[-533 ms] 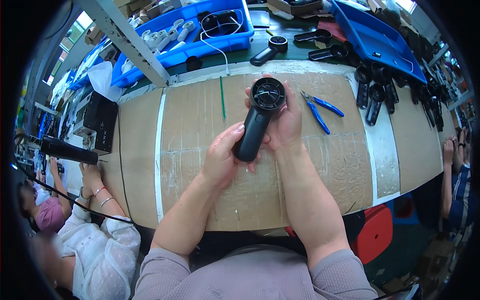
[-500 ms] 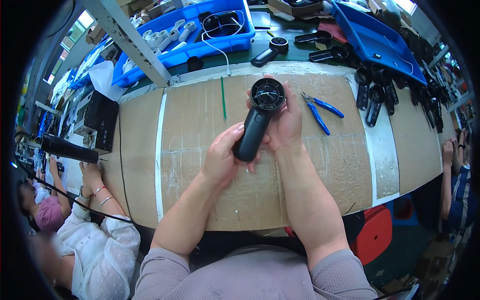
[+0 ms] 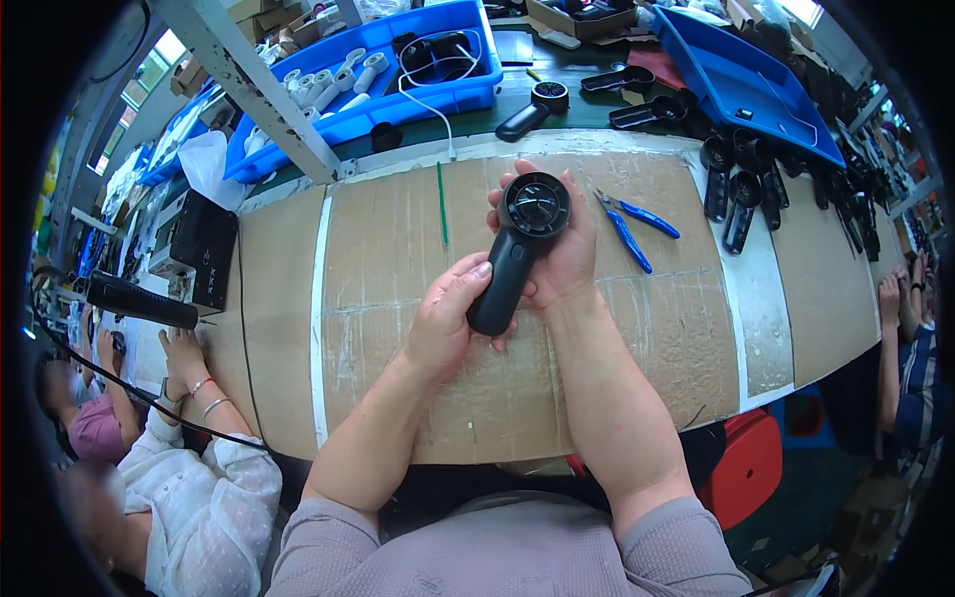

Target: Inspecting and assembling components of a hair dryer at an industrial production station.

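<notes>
Holding a black plastic handheld fan with a round head and a thick handle (image 3: pixel 519 249), the person keeps it above the middle of the cardboard-covered surface (image 3: pixel 398 259). The right hand (image 3: pixel 562 254) is behind the round head of the fan; its fingers are curled around the head from the back, and some fingertips show at the upper left edge of the head. The left hand (image 3: pixel 448 318) is at the lower end of the handle, with the thumb pressed on the handle and the other fingers closed under it. The fan is tilted, with the head further from the person and the handle pointing toward the person's left side.

Just to the right of the fan, a pair of pliers with blue handles (image 3: pixel 632 224) lies flat on the surface. To the left of the fan lies a thin green stick (image 3: pixel 442 204), apart from the hands. Beyond the fan, past the far edge of the surface, another black fan of the same kind (image 3: pixel 532 107) lies on a dark green area, and a blue plastic tray (image 3: pixel 373 65) with white parts and a white cable stands behind it.
</notes>
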Demonstrator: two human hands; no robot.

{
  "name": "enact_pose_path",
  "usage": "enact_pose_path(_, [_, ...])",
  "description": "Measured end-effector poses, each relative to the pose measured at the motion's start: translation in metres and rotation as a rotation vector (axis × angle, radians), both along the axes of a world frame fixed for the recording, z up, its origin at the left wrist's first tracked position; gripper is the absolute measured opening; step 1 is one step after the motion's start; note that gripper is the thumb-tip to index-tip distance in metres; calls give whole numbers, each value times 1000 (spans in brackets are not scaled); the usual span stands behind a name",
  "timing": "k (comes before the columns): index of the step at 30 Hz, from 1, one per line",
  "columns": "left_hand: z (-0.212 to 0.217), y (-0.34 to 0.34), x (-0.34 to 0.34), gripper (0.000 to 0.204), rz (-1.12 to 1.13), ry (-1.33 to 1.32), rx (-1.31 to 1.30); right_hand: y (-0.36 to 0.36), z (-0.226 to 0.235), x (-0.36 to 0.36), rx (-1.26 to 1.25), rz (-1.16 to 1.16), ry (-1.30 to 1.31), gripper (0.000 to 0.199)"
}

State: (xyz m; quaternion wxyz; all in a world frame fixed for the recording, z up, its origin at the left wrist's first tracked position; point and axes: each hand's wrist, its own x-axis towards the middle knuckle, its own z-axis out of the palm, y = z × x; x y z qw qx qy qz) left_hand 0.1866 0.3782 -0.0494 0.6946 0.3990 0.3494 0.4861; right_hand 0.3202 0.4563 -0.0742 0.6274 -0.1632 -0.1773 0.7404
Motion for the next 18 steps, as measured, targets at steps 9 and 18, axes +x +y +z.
enact_pose_path(9, [-2, 3, -1, 42, 41, -18, -90, -6, 10, -6, 53, -82, -228, 59])
enact_pose_path(18, [-8, 7, -11, 49, -112, -465, -290, -7, 14, -3, 70, 29, -116, 59])
